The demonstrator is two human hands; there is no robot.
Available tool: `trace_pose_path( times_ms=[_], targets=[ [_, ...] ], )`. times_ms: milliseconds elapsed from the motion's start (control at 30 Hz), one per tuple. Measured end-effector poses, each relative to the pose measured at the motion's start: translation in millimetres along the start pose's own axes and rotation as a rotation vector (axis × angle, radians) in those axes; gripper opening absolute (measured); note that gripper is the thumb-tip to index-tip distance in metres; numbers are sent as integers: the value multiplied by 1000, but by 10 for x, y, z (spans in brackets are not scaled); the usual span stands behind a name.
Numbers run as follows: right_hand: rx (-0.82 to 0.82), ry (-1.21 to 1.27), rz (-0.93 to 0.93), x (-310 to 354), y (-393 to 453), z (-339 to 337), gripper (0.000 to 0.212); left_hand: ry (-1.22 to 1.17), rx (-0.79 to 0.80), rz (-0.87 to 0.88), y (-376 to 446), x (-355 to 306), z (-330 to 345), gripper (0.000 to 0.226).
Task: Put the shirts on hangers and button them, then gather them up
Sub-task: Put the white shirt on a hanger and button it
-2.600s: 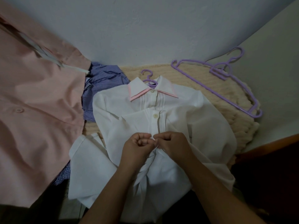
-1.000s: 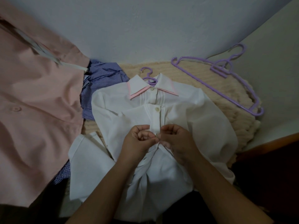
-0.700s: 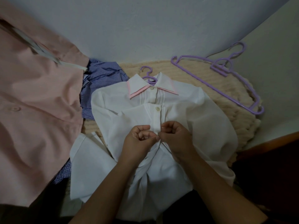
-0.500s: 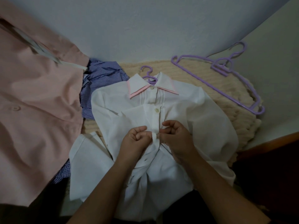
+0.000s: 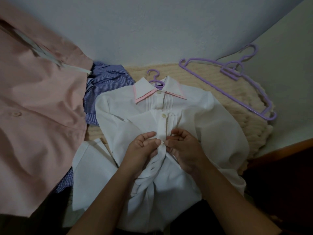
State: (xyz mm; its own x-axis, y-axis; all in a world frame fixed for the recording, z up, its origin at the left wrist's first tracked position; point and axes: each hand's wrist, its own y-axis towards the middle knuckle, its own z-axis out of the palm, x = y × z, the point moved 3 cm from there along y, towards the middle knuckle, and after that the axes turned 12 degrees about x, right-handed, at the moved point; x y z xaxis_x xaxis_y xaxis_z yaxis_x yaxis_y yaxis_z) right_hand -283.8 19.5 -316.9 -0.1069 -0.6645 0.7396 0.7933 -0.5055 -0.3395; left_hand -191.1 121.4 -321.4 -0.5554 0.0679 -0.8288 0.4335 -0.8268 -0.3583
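Observation:
A white shirt (image 5: 211,129) with a pink-edged collar lies front up in the middle, on a purple hanger whose hook (image 5: 153,76) sticks out above the collar. Its top two buttons are closed. My left hand (image 5: 142,150) pinches the placket at the third button (image 5: 162,142), and my right hand (image 5: 184,148) pinches the same strip from the other side. A pink shirt (image 5: 37,119) spreads over the left. A blue striped shirt (image 5: 106,85) lies crumpled between the pink shirt and the white one.
Two loose purple hangers (image 5: 237,85) lie at the back right on a cream knitted blanket (image 5: 243,119). A pale wall runs behind. A dark wooden edge (image 5: 284,150) shows at the right.
Both hands shifted slightly up the placket and kept pinching it. The third button now shows between the fingertips. The view edged a little.

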Motion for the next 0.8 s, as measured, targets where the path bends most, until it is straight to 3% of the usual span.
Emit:
trace_pose_path(
  times_ms=[100, 233, 333, 400, 467, 567, 667, 800],
  targets=[
    [21, -17, -16, 2, 25, -16, 36, -35, -1, -5, 19, 6, -21, 29],
    [-5, -284, -21, 75, 55, -16, 35, 122, -27, 30, 40, -68, -58, 34],
    [-82, -422, -25, 217, 75, -44, 39, 163, -136, 97, 15, -141, -79, 36],
    [-111, -448, -52, 288, 82, -61, 45, 351, -246, 185, -8, -186, -124, 41],
    [-76, -425, -58, 291, 102, -59, 45, 648, -313, 241, 4, -224, -186, 62],
    [-56, -431, 26, 255, 127, -41, 46, 886, -291, 152, 81, -209, -242, 85],
    [-74, -331, 100, 315, 115, -7, 45, 840, -341, 112, 96, -217, -280, 71],
    [-7, -2, 35, 663, 101, 161, 31, 758, -452, 268, 57, -583, -229, 47]
  ],
)
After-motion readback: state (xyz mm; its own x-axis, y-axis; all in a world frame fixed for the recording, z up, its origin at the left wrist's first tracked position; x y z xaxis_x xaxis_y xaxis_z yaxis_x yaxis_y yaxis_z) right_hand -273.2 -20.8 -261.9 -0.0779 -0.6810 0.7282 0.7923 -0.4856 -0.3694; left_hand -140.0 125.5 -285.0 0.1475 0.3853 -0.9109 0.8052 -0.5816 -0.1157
